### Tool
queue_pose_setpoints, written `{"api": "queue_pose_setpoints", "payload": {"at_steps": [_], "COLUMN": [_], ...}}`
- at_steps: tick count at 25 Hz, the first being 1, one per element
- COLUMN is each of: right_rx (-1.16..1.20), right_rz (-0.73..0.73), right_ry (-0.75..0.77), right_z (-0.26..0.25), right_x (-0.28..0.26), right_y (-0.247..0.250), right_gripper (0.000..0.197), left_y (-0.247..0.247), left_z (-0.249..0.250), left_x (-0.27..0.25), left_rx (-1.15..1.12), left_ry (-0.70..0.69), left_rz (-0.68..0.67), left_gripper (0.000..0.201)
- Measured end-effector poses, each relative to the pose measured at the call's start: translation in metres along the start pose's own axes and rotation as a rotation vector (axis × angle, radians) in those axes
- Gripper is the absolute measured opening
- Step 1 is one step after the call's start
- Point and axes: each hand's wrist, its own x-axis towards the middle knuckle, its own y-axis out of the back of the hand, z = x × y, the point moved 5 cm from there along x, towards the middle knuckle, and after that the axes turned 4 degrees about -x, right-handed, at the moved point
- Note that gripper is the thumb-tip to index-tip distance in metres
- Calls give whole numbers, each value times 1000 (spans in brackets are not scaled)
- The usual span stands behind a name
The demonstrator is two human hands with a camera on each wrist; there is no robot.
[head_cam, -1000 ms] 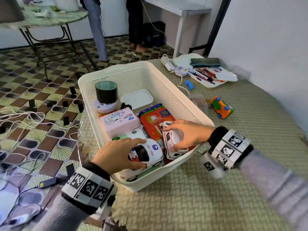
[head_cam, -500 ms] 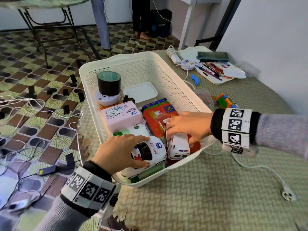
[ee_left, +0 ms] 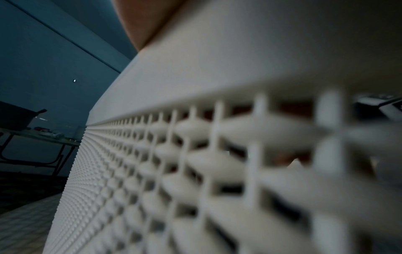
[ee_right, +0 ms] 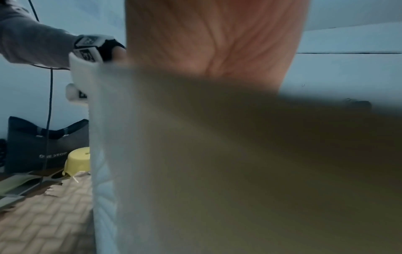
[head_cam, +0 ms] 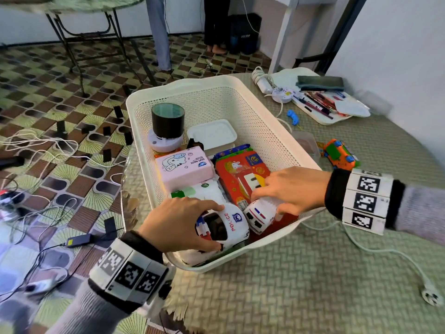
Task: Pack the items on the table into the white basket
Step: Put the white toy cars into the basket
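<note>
The white basket [head_cam: 262,121] stands on the woven table mat. Inside its near end my left hand [head_cam: 183,222] grips a white police car [head_cam: 226,225], fingers curled over its roof. Beside it my right hand [head_cam: 286,189] holds a smaller white toy car [head_cam: 257,214] with red and blue stripes, nose pointing at me. Behind them lie a pink tissue pack [head_cam: 185,167], a red packet [head_cam: 240,174], a white lidded box [head_cam: 212,133] and a black cylinder [head_cam: 167,121] on a white base. Both wrist views are filled by the basket wall [ee_left: 217,154] close up.
An orange and green toy truck [head_cam: 338,154] and a clear plastic cup [head_cam: 305,143] sit on the mat right of the basket. A white tray [head_cam: 320,116] with pens, a power strip [head_cam: 262,81], a blue piece [head_cam: 292,116] lie farther back. A white cable with plug [head_cam: 431,296] trails at right.
My right hand has drawn the small white car toward the basket's near wall and lowered it beside the police car. My left hand has stayed on the police car.
</note>
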Motion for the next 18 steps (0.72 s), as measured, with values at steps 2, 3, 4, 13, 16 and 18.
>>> {"api": "queue_pose_setpoints", "payload": {"at_steps": [2, 3, 4, 13, 16, 18], "right_rx": [49, 56, 73, 409, 711, 753], "right_rz": [-5, -5, -1, 63, 98, 117], "right_ry": [-22, -31, -43, -112, -130, -147], "right_z": [0, 0, 0, 11, 12, 11], "right_x": [0, 0, 0, -5, -8, -9], "right_y": [-4, -5, -6, -31, -41, -41], "right_gripper": [48, 49, 50, 57, 54, 52], "left_y": [1, 1, 2, 4, -4, -8], "left_z": [-1, -1, -2, -1, 3, 1], "left_x": [-1, -2, -2, -5, -3, -1], "left_rx": [-7, -22, -43, -86, 24, 51], "left_ry": [-7, -8, -8, -22, 19, 47], "left_rz": [-2, -9, -20, -93, -103, -137], "left_gripper": [73, 72, 71, 76, 79, 79]}}
